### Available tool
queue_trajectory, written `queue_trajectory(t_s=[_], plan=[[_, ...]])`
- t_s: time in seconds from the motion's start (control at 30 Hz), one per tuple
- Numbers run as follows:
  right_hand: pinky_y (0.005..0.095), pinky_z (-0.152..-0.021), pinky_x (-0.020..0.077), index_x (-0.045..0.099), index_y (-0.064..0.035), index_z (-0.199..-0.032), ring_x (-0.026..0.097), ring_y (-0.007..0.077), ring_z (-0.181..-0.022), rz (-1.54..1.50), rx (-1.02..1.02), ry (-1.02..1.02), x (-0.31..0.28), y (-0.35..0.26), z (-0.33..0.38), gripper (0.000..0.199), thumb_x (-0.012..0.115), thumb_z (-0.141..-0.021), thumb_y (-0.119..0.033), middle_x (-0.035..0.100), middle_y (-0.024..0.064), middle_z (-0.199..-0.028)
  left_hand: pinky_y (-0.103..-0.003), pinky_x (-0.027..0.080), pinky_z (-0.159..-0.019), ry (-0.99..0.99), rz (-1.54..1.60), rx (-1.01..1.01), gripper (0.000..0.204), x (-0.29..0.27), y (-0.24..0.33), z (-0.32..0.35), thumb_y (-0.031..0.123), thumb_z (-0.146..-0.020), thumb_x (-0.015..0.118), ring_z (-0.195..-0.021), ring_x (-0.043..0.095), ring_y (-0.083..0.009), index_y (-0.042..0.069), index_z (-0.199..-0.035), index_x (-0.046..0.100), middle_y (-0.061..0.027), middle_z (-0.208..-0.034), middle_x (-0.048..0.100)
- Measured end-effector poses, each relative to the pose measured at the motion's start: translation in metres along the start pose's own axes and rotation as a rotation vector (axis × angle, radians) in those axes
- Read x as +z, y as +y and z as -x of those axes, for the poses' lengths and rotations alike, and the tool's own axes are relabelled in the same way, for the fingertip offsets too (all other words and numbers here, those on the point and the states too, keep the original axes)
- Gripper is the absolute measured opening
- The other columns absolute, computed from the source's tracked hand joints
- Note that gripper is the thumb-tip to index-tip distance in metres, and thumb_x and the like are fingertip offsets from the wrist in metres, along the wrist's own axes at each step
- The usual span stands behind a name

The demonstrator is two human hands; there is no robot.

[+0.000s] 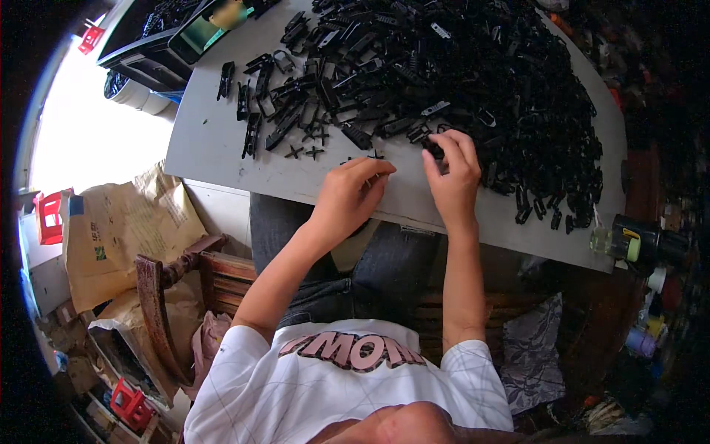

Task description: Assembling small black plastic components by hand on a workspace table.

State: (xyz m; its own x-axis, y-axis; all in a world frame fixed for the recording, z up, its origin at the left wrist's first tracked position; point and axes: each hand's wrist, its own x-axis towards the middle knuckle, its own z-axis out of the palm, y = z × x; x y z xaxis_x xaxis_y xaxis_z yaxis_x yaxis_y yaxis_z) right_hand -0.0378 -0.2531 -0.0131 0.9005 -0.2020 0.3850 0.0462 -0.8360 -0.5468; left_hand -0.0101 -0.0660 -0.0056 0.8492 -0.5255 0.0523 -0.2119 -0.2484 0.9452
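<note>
Black clips point(510, 111) heap at one o'clock on our bench point(211, 144), likely light, stiff, best pinched mid-body. Our left hand point(345, 191) and right hand point(456, 176) curl narrowly; we can't tell whether either grips.

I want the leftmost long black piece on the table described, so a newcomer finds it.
Find the pale table and, at its far-left edge, the black crate. Just right of the crate lies the long black piece, farther left than the table's other long pieces.
</note>
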Motion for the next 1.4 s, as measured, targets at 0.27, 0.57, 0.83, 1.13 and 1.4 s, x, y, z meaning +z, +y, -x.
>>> queue_trajectory(t_s=[0.27,0.57,0.83,1.13,1.4], plan=[[0.0252,-0.067,0.0534,0.063,-0.0004,-0.099,0.058,0.0129,-0.078,-0.338,0.157,0.246,0.007,-0.006,0.008,0.016,0.058,-0.084,0.0,0.053,0.0064,-0.104,-0.027,0.048,-0.07,0.104,0.08,0.085,0.027,0.02,-0.007,-0.022,-0.002,-0.081,0.058,-0.08,0.06,-0.0165,0.003,-0.108,0.057,-0.0107,-0.097,0.062],[0.0293,-0.071,0.054,0.06,0.0033,-0.102,0.061,0.015,-0.076,-0.954,0.351,0.329,0.013,-0.008,0.019,0.017,0.053,-0.087,0.002,0.056,0.0084,-0.104,-0.025,0.048,-0.072,0.114,0.328,0.064,0.031,0.036,-0.012,-0.038,0.003,-0.081,0.063,-0.085,0.058,-0.0123,0.001,-0.111,0.056,-0.0073,-0.1,0.061],[0.0275,-0.071,0.0519,0.061,0.0027,-0.099,0.06,0.0149,-0.078,-0.642,0.189,0.285,0.014,-0.011,0.04,0.018,0.051,-0.085,0.007,0.057,0.0092,-0.103,-0.026,0.049,-0.073,0.176,0.421,0.109,0.025,0.032,-0.005,-0.024,-0.002,-0.076,0.066,-0.086,0.06,-0.0132,-0.002,-0.1,0.058,-0.0073,-0.1,0.061],[0.0237,-0.057,0.0486,0.06,0.0047,-0.096,0.058,0.0107,-0.062,-0.894,0.544,0.219,0.009,-0.03,0.065,0.014,0.051,-0.086,0.002,0.06,0.0046,-0.077,-0.032,0.049,-0.061,0.097,-0.094,0.502,0.012,0.023,-0.011,0.009,-0.008,-0.071,0.059,-0.072,0.06,-0.0287,0.0,-0.078,0.053,-0.0129,-0.09,0.06],[0.0243,-0.056,0.0491,0.059,0.0043,-0.097,0.058,0.0107,-0.06,-1.121,0.679,0.199,0.004,-0.039,0.068,0.014,0.05,-0.087,-0.001,0.06,0.0049,-0.075,-0.03,0.049,-0.065,-0.017,-0.135,0.512,0.012,0.014,0.002,0.022,-0.008,-0.072,0.059,-0.076,0.062,-0.029,-0.002,-0.08,0.056,-0.0142,-0.087,0.062]])
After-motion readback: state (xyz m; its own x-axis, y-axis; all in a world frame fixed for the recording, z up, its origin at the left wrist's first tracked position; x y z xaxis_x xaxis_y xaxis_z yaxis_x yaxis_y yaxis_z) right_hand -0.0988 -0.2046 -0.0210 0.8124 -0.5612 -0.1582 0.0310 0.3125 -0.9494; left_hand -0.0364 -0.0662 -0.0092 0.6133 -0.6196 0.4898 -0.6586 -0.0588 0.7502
